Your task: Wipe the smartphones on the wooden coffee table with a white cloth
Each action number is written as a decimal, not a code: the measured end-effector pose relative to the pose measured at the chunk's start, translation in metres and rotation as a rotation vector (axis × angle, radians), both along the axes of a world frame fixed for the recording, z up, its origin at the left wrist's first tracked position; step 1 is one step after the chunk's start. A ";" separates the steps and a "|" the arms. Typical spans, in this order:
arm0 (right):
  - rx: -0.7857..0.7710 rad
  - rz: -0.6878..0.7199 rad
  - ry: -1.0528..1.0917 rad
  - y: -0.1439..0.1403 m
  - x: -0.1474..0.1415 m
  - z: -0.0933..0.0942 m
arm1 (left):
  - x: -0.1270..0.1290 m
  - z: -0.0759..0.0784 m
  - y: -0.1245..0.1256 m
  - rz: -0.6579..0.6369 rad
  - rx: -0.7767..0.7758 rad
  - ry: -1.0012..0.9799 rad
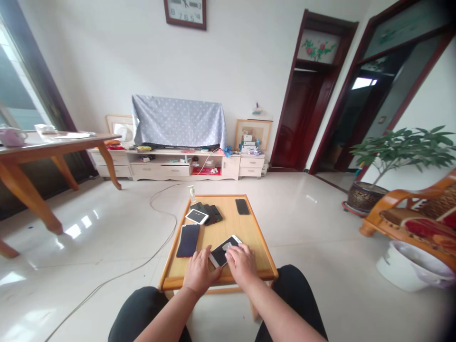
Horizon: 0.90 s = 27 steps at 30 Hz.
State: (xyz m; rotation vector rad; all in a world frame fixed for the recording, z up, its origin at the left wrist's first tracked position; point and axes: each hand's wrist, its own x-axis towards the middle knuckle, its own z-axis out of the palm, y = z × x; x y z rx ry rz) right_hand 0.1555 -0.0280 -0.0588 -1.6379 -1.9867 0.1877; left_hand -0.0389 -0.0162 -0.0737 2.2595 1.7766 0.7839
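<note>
A white-edged phone (223,249) lies screen-up near the front of a small wooden table (249,228). My left hand (200,270) rests flat on the table and touches the phone's near left edge. My right hand (242,261) lies over the phone's right side, fingers pressed on something small and pale on the screen; what it is I cannot tell. Left of them lies a dark phone (188,240). Farther back sit a white phone (197,216), a stack of dark phones (212,213) and a lone black phone (242,206).
A small bottle (192,192) stands at the table's far left corner. A cable (156,237) runs across the glossy floor. A large wooden table (42,156) is at left, a wooden chair (420,213), pale basin (409,270) and potted plant (392,161) at right.
</note>
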 end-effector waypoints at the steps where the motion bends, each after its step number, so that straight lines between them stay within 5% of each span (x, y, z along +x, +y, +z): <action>1: -0.002 0.065 -0.023 -0.008 -0.005 0.002 | -0.001 0.000 0.000 0.001 0.002 -0.010; 6: -0.050 0.251 -0.092 -0.029 -0.013 0.011 | -0.004 0.003 -0.003 -0.023 -0.033 -0.031; 12: -0.166 -0.085 -0.165 0.004 0.020 0.013 | -0.003 0.009 -0.005 0.001 -0.028 -0.015; 15: -0.190 -0.119 -0.153 0.012 0.026 0.007 | -0.003 0.010 -0.005 0.000 -0.040 0.001; 19: -0.196 -0.030 -0.145 0.003 0.015 0.005 | -0.004 0.009 -0.004 0.001 -0.038 0.018; 25: -0.182 0.317 -0.153 -0.021 -0.008 0.012 | -0.004 0.009 -0.004 -0.001 -0.054 0.013; 27: -0.184 0.311 -0.172 -0.017 -0.005 0.014 | -0.003 0.010 -0.004 0.008 -0.067 0.012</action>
